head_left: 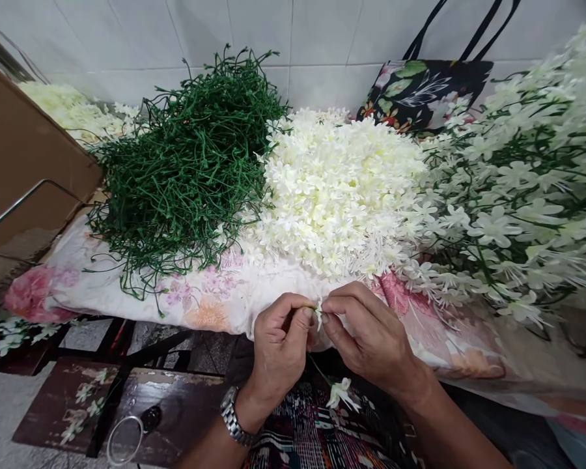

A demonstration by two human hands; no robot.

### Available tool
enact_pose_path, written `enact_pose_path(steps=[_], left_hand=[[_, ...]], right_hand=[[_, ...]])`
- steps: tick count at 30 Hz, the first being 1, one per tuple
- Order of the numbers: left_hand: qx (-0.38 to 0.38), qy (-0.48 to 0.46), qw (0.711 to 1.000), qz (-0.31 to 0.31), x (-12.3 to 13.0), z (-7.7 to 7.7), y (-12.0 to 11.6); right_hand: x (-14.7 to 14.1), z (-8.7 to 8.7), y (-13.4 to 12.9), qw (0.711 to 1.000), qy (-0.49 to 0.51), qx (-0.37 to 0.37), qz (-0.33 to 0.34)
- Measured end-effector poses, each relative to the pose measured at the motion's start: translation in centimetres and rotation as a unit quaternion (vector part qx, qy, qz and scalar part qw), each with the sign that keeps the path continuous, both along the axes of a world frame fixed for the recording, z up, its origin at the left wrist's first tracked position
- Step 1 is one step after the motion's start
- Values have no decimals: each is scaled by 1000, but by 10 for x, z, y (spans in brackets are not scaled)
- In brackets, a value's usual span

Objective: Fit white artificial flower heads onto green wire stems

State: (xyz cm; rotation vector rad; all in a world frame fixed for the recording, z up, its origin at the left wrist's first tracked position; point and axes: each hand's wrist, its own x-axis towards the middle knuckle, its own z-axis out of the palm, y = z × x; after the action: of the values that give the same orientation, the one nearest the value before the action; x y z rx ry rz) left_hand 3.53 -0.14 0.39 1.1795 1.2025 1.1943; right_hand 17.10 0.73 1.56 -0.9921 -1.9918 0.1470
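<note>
My left hand point(284, 332), with a metal watch at the wrist, pinches a thin green stem near its top, over the front edge of the cloth-covered table. Close beside it, my right hand point(364, 326) pinches a small white flower point(319, 314) at the same spot; the fingertips nearly meet. From below my left hand the stem hangs down to another white flower point(342, 395) above my lap. Beyond my hands lies a heap of loose white blossoms point(342, 189). A tangled pile of green stems point(180, 163) is to its left.
Assembled white flowers on stems point(512, 215) fill the right side. A dark floral bag point(420, 94) leans against the tiled wall. A cardboard box point(29, 137) stands at left. Below are a brown stool point(170, 404) and a clear round container point(125, 440). Patterned cloth point(224, 290) covers the table.
</note>
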Motion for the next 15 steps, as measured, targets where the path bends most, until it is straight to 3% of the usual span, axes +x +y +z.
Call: enact_pose_path(steps=[15], left_hand=[[35, 91, 995, -22, -2, 6, 6]], right_hand=[[-2, -8, 3, 998, 28, -54, 14]])
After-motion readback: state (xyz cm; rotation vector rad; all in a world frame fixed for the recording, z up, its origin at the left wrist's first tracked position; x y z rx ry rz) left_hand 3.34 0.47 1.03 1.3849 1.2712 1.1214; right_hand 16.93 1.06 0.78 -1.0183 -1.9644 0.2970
